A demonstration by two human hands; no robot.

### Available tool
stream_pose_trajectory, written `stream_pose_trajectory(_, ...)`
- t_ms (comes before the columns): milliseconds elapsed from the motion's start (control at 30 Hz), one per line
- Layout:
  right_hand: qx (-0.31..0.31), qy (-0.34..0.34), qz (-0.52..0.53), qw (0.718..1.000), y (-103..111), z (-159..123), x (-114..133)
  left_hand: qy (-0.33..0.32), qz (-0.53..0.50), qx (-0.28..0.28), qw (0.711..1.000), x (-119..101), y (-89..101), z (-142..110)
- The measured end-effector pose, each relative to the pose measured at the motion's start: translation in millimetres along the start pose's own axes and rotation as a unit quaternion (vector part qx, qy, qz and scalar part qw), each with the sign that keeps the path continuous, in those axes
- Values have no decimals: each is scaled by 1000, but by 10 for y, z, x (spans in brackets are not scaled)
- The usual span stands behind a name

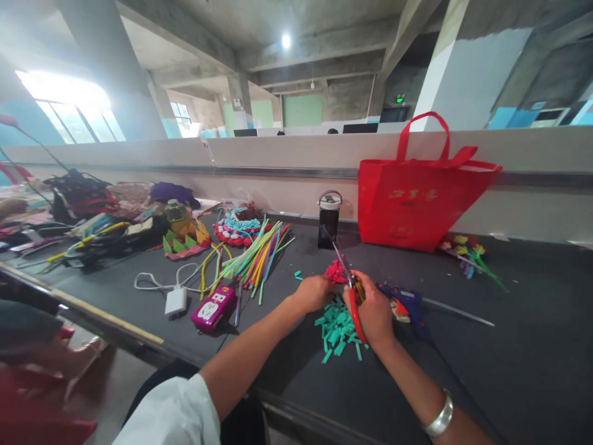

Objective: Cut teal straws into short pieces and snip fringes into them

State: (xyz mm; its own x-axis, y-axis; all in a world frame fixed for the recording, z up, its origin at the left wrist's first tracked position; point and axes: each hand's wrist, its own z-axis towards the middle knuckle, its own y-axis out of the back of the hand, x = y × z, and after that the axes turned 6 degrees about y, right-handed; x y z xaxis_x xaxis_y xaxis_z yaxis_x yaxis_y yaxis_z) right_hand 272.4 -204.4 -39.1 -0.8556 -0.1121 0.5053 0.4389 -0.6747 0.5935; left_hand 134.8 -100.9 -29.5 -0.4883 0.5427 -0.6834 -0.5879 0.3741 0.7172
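My right hand (375,309) is closed around scissors (356,309) with red handles, their blades pointing up and away from me. Just to the left, my left hand (315,293) reaches down with its fingers drawn together by a small heap of red pieces (336,272). Whatever those fingers may hold is hidden. Below the hands lies a pile of short green strips (340,330), partly covered by the scissors' handle. A couple of loose green bits (298,275) lie left of the red heap.
A blue glue gun (412,306) lies right of my right hand. A dark bottle (328,222) and a red bag (417,204) stand behind. To the left are colourful sticks (259,256), a purple power strip (214,309) and a white charger (176,301). Another person's leg shows at far left.
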Motion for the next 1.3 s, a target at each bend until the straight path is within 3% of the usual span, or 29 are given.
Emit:
stream_pose_trajectory(167,7,-6,4,1000,-3,1,3,9,61,10,998,-33,0,10)
stream_pose_trajectory(367,10,-9,24,1000,-31,1,25,24,28,27,999,-42,243,-169)
stream_pose_trajectory(433,16,2,43,999,-51,-8,39,51,-77,45,995,-59,277,-236)
stream_pose_trajectory(533,20,7,86,996,-84,-25,51,101,-285,68,951,-107,218,-292)
stream_pose_trajectory(633,15,-1,124,992,-98,-37,53,125,-371,68,918,-150,91,-297)
stream_pose_trajectory(767,20,12,158,987,-92,-45,66,136,-389,45,910,-166,-19,-285)
stream_pose_trajectory(967,3,24,147,989,-160,-61,39,125,-402,41,906,-166,28,-314)
stream_pose_trajectory(1167,-12,-15,155,988,-141,-42,47,83,-385,51,918,-121,32,-314)
stream_pose_trajectory(1300,-2,-28,173,985,-118,-43,77,90,-378,43,920,-109,-6,-301)
